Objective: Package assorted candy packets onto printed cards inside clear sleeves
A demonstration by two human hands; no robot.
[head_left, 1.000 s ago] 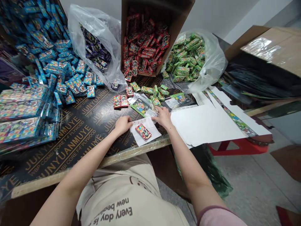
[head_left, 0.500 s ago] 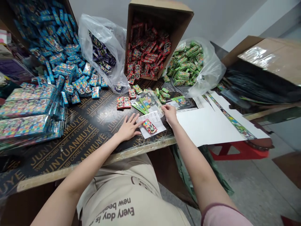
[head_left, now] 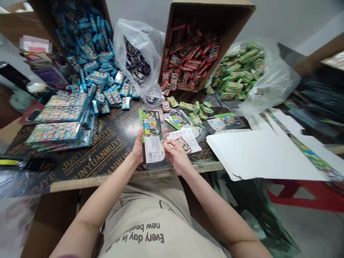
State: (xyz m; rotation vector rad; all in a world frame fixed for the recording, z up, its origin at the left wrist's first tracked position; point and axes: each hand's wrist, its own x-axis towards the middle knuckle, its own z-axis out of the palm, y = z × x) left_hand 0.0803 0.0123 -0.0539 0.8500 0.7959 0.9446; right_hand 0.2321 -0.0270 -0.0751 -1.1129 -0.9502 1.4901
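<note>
Both hands hold up a clear packet with a green printed card [head_left: 152,139] over the table's near edge. My left hand [head_left: 139,147] grips its left side and my right hand [head_left: 174,153] pinches its lower right edge. Just beyond the right hand, a small red packet [head_left: 184,143] lies on a white paper slip [head_left: 191,136]. More green-card packets [head_left: 177,120] lie past it on the dark plywood table [head_left: 107,147].
A heap of blue packets [head_left: 91,57], a bag of purple ones [head_left: 137,61], a tipped box of red ones [head_left: 193,53] and a bag of green ones [head_left: 239,71] line the back. Stacked filled packs [head_left: 61,122] sit left, white card sheets [head_left: 258,154] right.
The left hand left the table and now holds a green-card packet together with the right hand, which drew back toward me. The camera view shifted left.
</note>
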